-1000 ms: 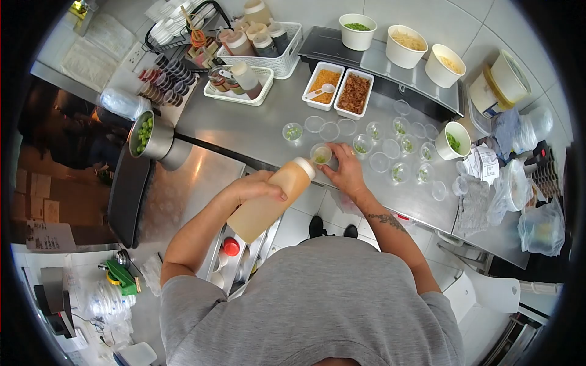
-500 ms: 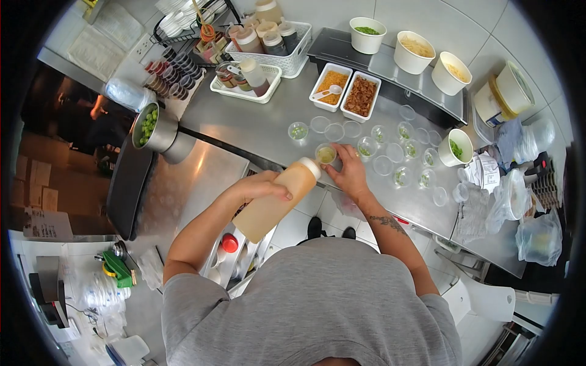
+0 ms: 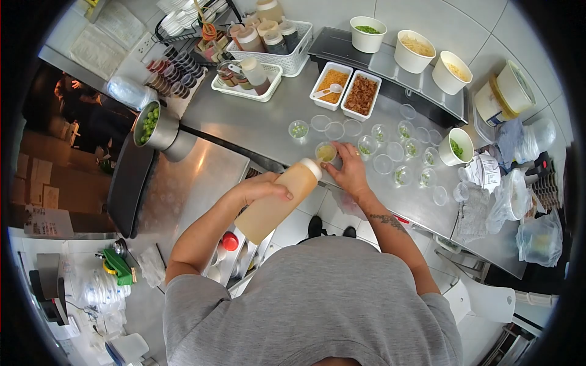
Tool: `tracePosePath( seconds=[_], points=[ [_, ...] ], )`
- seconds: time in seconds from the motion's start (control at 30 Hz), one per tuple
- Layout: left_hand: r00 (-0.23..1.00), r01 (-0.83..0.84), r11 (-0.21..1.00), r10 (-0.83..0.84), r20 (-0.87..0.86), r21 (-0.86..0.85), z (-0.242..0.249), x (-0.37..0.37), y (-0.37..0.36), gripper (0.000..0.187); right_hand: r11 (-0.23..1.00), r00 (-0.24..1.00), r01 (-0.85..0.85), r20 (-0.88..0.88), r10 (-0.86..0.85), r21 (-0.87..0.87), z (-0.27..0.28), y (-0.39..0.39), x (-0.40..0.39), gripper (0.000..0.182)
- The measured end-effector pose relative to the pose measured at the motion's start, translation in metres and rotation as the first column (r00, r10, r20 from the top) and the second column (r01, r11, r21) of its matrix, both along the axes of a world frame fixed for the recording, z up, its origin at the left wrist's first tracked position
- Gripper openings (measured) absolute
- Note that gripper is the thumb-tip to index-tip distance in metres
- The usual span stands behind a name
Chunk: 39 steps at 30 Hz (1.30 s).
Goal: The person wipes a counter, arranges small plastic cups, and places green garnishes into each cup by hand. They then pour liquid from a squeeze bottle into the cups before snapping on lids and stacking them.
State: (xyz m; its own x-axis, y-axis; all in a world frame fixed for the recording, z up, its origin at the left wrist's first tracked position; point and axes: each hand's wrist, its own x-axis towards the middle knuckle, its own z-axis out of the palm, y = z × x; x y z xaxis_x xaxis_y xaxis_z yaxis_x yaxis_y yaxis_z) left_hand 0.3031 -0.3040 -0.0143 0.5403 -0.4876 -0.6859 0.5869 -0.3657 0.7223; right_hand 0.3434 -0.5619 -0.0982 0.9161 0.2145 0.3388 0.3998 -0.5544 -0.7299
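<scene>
My left hand (image 3: pixel 267 188) is wrapped round a large squeeze bottle (image 3: pixel 278 201) of pale orange-tan liquid. The bottle is tilted, its white cap pointing at a small clear cup (image 3: pixel 325 152). Yellowish liquid shows inside that cup. My right hand (image 3: pixel 347 171) has its fingers closed on the cup's right side, holding it at the counter's front edge. Just beyond stand several more clear cups (image 3: pixel 367 146), some with chopped green bits inside.
Behind the cups, a white tub of orange shreds (image 3: pixel 331 85) with a spoon sits beside a tub of brown bits (image 3: pixel 361 96). Paper bowls (image 3: pixel 414 51) line a raised dark shelf. A basket of bottles (image 3: pixel 271 46) stands at the back; a pot of green pieces (image 3: pixel 155 125) is at left.
My hands, the bottle and the cup have barely moved. At far left, a person in the dark doorway has shifted, with arms now visible near the top.
</scene>
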Motion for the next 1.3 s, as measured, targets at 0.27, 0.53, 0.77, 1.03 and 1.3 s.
tracePosePath(
  seconds=[0.27, 0.53, 0.77, 1.03, 1.3],
  points=[
    [1.000, -0.023, 1.000, 0.023, 0.016, 0.010, 0.003, -0.003, -0.002, 0.057, 1.000, 1.000, -0.004, 0.008, 0.004, -0.004, -0.001, 0.000, 0.000, 0.055],
    [0.999, -0.025, 0.999, 0.025, 0.027, 0.026, 0.003, -0.003, -0.001, 0.058, 1.000, 1.000, 0.002, 0.022, -0.002, -0.001, -0.001, 0.001, 0.000, 0.055],
    [0.999, -0.038, 0.999, 0.037, 0.026, 0.020, 0.005, -0.005, -0.003, 0.060, 1.000, 1.000, 0.008, 0.022, -0.007, -0.012, 0.001, 0.001, 0.000, 0.055],
    [0.997, -0.032, 0.999, 0.032, 0.074, 0.000, -0.006, -0.006, -0.003, 0.065, 1.000, 1.000, 0.008, 0.005, -0.008, -0.020, 0.003, 0.000, -0.001, 0.056],
    [0.954, -0.043, 0.999, 0.043, 0.295, -0.008, -0.016, -0.005, -0.003, 0.078, 0.999, 0.999, 0.023, 0.037, -0.022, -0.025, 0.001, 0.001, 0.000, 0.060]
  ],
)
